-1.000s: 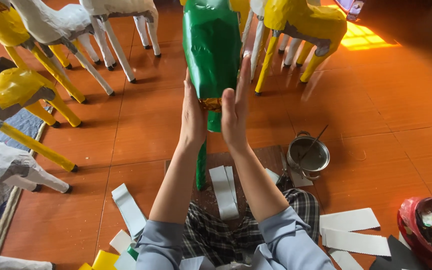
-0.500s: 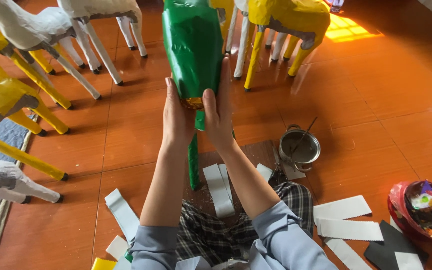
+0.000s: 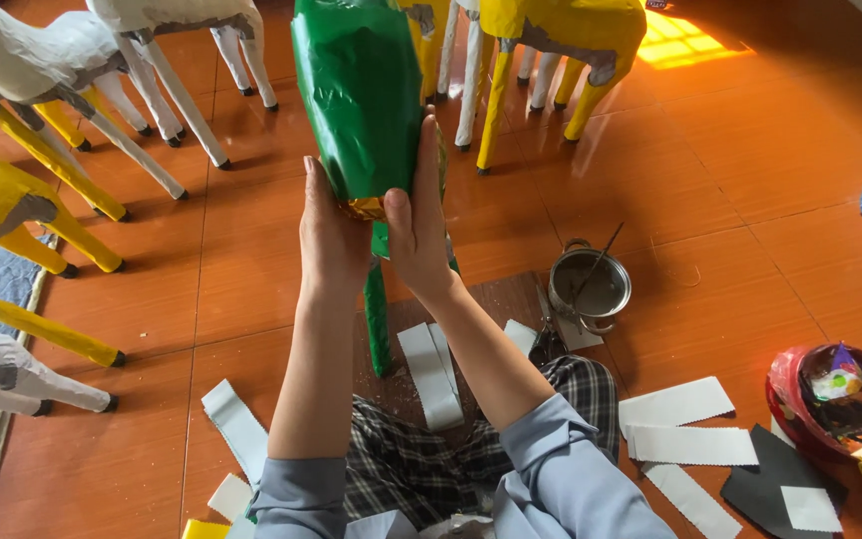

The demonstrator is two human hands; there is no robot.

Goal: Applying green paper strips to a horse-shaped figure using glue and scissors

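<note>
A green paper-covered animal figure (image 3: 361,90) stands upright in front of me on thin green legs (image 3: 377,319). My left hand (image 3: 329,240) is pressed flat against the lower left side of its body. My right hand (image 3: 419,215) presses flat on the lower right side, fingers pointing up. A patch of gold foil (image 3: 363,208) shows at the body's lower end between my palms. The figure's top runs out of the frame.
Yellow and white animal figures (image 3: 47,60) on stick legs stand at the left and back. A small metal pot with a brush (image 3: 591,289) sits to the right. White paper strips (image 3: 675,404) lie on the orange tile floor, a red bowl (image 3: 830,399) at far right.
Both hands have stayed pressed on the green figure's lower body. The camera view has shifted slightly, and the right hand's fingers have slid a little higher up the green side.
</note>
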